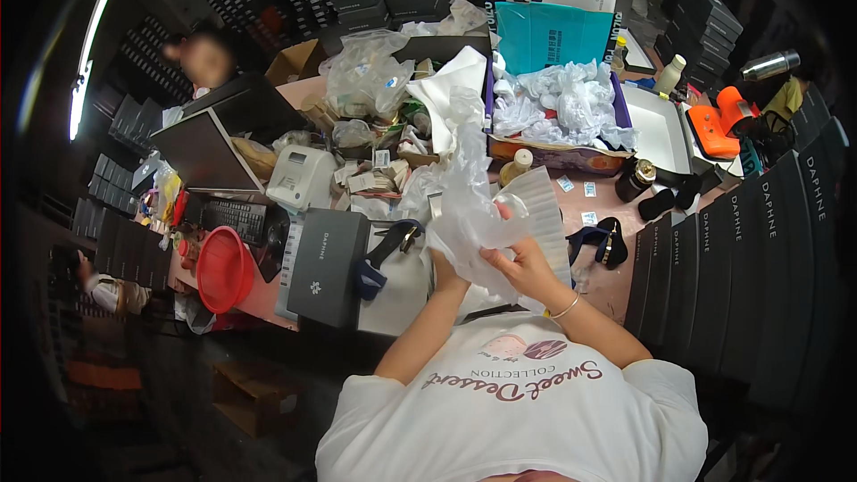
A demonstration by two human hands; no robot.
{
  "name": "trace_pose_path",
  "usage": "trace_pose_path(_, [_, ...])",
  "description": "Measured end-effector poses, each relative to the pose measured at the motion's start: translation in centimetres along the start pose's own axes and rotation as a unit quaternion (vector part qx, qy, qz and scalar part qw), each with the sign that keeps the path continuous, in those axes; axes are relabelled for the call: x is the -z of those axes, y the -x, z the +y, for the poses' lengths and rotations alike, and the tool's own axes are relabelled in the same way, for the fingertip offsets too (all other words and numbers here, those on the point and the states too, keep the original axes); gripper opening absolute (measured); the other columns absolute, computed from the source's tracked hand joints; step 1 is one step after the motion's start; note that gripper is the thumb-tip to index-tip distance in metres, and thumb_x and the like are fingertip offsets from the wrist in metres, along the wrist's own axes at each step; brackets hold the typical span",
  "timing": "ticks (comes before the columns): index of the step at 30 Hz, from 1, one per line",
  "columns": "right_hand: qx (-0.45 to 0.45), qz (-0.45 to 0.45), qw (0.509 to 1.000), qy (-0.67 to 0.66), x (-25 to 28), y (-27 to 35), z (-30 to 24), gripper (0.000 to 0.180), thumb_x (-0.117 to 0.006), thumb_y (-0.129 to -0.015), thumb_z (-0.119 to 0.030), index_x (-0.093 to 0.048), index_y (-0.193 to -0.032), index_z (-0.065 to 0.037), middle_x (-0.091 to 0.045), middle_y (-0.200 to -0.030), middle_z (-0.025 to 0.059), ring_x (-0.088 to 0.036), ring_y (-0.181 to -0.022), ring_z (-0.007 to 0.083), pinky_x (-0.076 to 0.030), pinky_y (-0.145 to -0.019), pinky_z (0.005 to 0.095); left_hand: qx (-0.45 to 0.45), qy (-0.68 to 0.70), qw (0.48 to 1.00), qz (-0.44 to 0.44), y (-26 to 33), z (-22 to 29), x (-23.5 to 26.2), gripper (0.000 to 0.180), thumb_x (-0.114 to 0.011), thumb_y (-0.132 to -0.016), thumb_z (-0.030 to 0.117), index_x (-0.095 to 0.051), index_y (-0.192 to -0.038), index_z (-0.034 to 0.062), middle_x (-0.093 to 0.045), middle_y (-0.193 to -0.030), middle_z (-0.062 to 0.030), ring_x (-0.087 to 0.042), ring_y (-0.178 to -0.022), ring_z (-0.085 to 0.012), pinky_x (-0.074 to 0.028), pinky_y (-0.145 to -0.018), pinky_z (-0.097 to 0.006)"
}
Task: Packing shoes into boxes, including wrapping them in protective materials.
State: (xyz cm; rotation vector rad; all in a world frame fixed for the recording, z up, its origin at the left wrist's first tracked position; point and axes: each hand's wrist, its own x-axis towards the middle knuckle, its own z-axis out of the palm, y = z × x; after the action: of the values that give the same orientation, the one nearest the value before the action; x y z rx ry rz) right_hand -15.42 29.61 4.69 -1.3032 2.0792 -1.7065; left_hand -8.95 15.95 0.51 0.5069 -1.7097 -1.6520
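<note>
A crumpled, translucent white plastic sheet or bag [473,214] is held up in front of me. My right hand [527,270] is closed on its right side, thumb and fingers pinching it. My left hand [448,275] lies against its lower left, with the fingers hidden behind the plastic. A pleated white sheet [546,214] stands just beyond my right hand. To the left, a dark blue high-heeled shoe [373,275] lies on white paper beside a dark grey shoebox lid [327,270]. Another dark blue high-heeled shoe [607,241] lies on the pink table to the right.
A purple-edged box [558,156] full of crumpled white plastic stands at the back. Left are a label printer [302,177], monitor [210,156], keyboard [234,216] and red basin [225,270]. Dark shoeboxes [732,259] line the right. Jars and an orange tape dispenser [714,129] sit back right.
</note>
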Motion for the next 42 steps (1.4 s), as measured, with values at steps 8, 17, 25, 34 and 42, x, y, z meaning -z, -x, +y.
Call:
trace_pose_path(8, [-0.267,0.100,0.937,-0.201,2.6,2.1,5.9,0.016,-0.064,-0.089,-0.013,-0.066,-0.086,0.002,-0.066,-0.082,0.0001,-0.055,-0.075,0.0059,-0.044,-0.069,0.0220,0.300,0.313,0.901,0.002,1.9,-1.0,1.3,0.024,-0.060,-0.092,0.030,-0.061,-0.081,0.0086,-0.054,-0.070,0.0043,-0.048,-0.060,-0.0059,-0.036,-0.053,-0.022])
trace_pose_path(17, [-0.237,0.053,0.944,-0.224,4.3,1.6,-4.1,0.018,-0.065,-0.087,-0.008,-0.063,-0.102,0.002,-0.065,-0.095,0.0021,-0.057,-0.082,0.0054,-0.045,-0.075,0.0205,0.113,0.175,0.973,-0.103,3.4,2.2,-0.5,0.034,-0.054,-0.095,0.037,-0.060,-0.096,0.0028,-0.058,-0.079,0.0011,-0.052,-0.072,-0.0075,-0.043,-0.063,-0.025])
trace_pose_path(25, [-0.123,0.044,0.991,0.003,2.0,0.5,-1.0,0.016,-0.063,-0.081,-0.001,-0.063,-0.097,-0.001,-0.062,-0.080,-0.0011,-0.053,-0.072,0.0062,-0.042,-0.065,0.0201,0.151,0.196,0.967,-0.053,4.1,4.8,-1.2,0.022,-0.061,-0.090,0.013,-0.061,-0.109,0.0022,-0.064,-0.096,-0.0019,-0.059,-0.085,-0.0102,-0.048,-0.076,-0.026])
trace_pose_path(34, [-0.241,-0.055,0.926,-0.287,6.7,1.2,2.7,0.057,-0.072,-0.079,-0.005,-0.046,-0.130,-0.001,-0.057,-0.122,0.0076,-0.055,-0.109,0.0158,-0.043,-0.096,0.0326,0.197,0.322,0.898,-0.226,0.7,3.6,2.2,0.026,-0.060,-0.084,-0.005,-0.060,-0.110,-0.0003,-0.064,-0.107,-0.0063,-0.061,-0.096,-0.0139,-0.049,-0.088,-0.029])
trace_pose_path(42, [-0.010,-0.124,0.978,-0.168,9.4,0.0,-1.3,0.030,-0.048,-0.072,0.015,-0.068,-0.088,-0.001,-0.061,-0.114,0.0129,-0.056,-0.109,0.0218,-0.042,-0.093,0.0327,-0.067,0.043,0.970,-0.231,-2.4,5.9,4.3,0.013,-0.069,-0.075,0.000,-0.065,-0.087,0.0009,-0.067,-0.102,-0.0100,-0.065,-0.088,-0.0164,-0.052,-0.077,-0.030])
